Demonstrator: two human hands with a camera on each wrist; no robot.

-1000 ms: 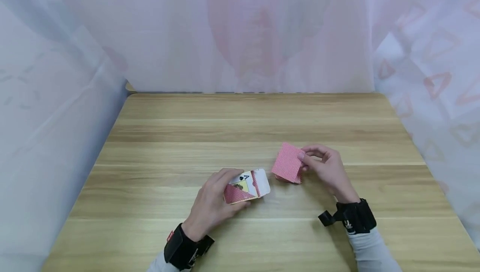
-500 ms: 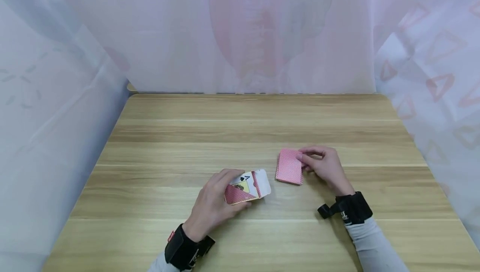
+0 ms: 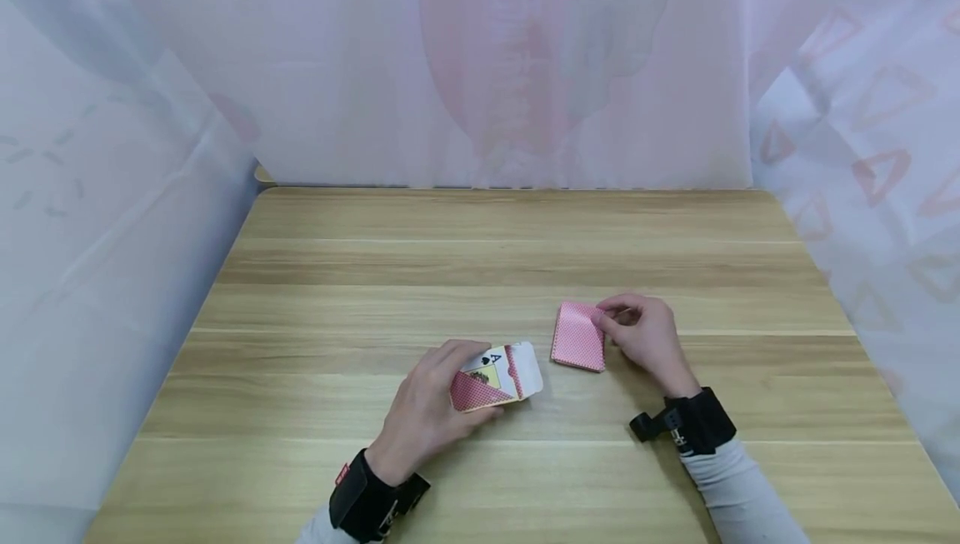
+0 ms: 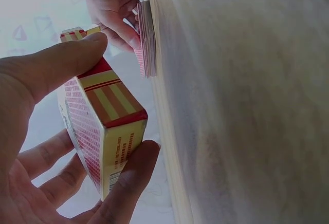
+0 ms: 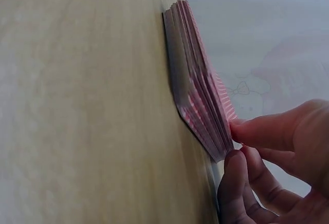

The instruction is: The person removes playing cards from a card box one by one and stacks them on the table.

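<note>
Wooden table [image 3: 480,261], pale curtains [image 3: 112,152] around, card deck [image 3: 578,336]

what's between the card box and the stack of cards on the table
Nothing: in the head view only a bare strip of wooden table separates the card box in the left hand from the stack of cards that the right hand pinches.

A makeshift recording booth: pale printed sheets [image 3: 510,69] were hung as walls on three sides of a bare wooden table [image 3: 495,252], closing off any room behind.
</note>
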